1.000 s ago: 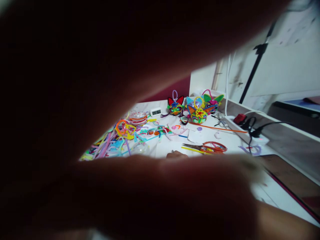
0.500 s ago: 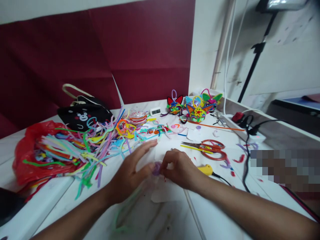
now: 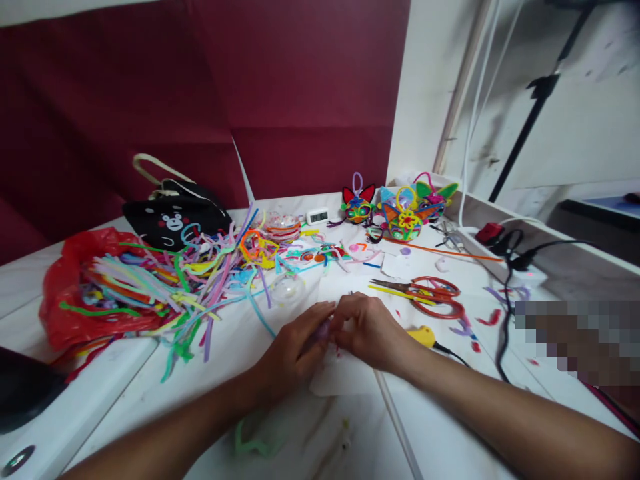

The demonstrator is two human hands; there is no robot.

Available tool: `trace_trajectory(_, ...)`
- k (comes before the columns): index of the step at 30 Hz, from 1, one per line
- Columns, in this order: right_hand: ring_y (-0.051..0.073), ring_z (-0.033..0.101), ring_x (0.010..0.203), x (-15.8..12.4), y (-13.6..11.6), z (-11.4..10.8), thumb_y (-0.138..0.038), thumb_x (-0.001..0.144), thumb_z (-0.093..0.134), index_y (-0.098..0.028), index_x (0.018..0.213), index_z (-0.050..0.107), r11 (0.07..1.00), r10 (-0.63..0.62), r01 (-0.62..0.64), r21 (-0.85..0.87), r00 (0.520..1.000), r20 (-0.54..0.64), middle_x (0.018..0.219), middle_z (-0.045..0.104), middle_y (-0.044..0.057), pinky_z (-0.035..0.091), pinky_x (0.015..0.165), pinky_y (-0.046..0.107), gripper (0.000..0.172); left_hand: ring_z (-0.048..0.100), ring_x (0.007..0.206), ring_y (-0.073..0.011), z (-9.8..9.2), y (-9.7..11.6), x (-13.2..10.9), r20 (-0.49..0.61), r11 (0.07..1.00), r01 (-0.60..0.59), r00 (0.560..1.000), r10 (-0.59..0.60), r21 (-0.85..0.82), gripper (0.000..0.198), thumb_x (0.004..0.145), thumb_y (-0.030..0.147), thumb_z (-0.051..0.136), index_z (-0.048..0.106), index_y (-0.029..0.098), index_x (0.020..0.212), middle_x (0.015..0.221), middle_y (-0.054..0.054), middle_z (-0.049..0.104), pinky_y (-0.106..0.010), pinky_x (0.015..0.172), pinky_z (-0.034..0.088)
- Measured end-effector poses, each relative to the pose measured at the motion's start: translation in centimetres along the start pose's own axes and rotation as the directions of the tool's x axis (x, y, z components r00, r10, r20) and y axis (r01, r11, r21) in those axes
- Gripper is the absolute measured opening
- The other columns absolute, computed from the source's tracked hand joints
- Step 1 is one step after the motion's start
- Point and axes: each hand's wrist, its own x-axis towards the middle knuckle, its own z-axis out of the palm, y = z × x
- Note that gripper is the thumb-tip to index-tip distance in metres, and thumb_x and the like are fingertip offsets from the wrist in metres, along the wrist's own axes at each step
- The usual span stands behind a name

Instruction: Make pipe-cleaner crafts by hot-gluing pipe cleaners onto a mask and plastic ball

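Both my hands meet over a sheet of white paper [image 3: 340,380] on the white table [image 3: 450,427]. My left hand [image 3: 295,347] and my right hand [image 3: 367,330] have their fingers pinched together on a small purple piece [image 3: 323,329] held between them. Most of that piece is hidden by my fingers. A heap of coloured pipe cleaners [image 3: 190,280] lies to the left of my hands. Red-handled scissors [image 3: 430,297] lie just beyond my right hand.
A red plastic bag [image 3: 65,293] and a black bear-face bag [image 3: 173,223] sit at the left. Finished pipe-cleaner figures [image 3: 400,217] stand at the back by a small clock [image 3: 317,215]. A yellow tool [image 3: 423,335] and black cables [image 3: 505,313] lie at the right.
A dark hand close to the camera no longer blocks the view. My left hand's fingers, stretched out half a second ago, have closed on the purple piece with my right hand.
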Motion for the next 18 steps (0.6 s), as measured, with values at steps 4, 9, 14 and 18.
trace_trajectory(4,0.017,0.058,0.078,0.0,0.3,0.1,-0.002,0.066,0.065,-0.020,0.062,0.067,0.999,-0.034,0.034,0.021,0.999,-0.013,0.073,0.068,-0.001,0.042,0.075,0.030,0.018,0.046,0.130,-0.0256,0.4,-0.2,0.1,-0.013,0.999,-0.031,0.999,0.031,-0.035,0.047,0.090,0.020,0.047,0.045,0.018,0.137,0.142,-0.010,0.049,-0.042,0.111,0.036)
trace_trajectory(9,0.019,0.057,0.084,-0.1,0.5,-0.5,-0.007,0.067,0.070,-0.021,0.064,0.070,0.999,-0.026,0.025,0.040,0.999,0.035,0.075,0.068,0.000,0.042,0.075,0.031,0.014,0.047,0.129,-0.0257,0.7,-1.2,-0.2,-0.060,0.999,-0.048,0.997,0.048,0.006,0.046,0.088,0.021,0.049,0.048,0.016,0.134,0.137,-0.012,0.053,-0.043,0.111,0.035)
trace_trajectory(14,0.018,0.057,0.078,-0.3,0.3,-1.2,-0.006,0.069,0.066,-0.020,0.065,0.069,1.000,-0.012,0.012,0.015,1.000,0.027,0.071,0.065,0.000,0.043,0.071,0.029,0.014,0.050,0.128,-0.0239,0.8,-2.0,-0.4,-0.088,0.996,-0.058,0.994,0.063,0.064,0.046,0.088,0.021,0.050,0.048,0.015,0.133,0.136,-0.012,0.055,-0.042,0.111,0.037)
trace_trajectory(18,0.015,0.056,0.066,-0.3,0.5,-1.3,-0.009,0.072,0.063,-0.018,0.066,0.069,0.999,0.019,-0.020,0.037,1.000,0.017,0.071,0.064,0.001,0.042,0.061,0.026,0.013,0.049,0.129,-0.0244,0.8,-2.0,-0.4,-0.078,0.993,-0.064,0.994,0.072,0.097,0.046,0.089,0.024,0.049,0.048,0.014,0.134,0.137,-0.013,0.054,-0.043,0.111,0.037)
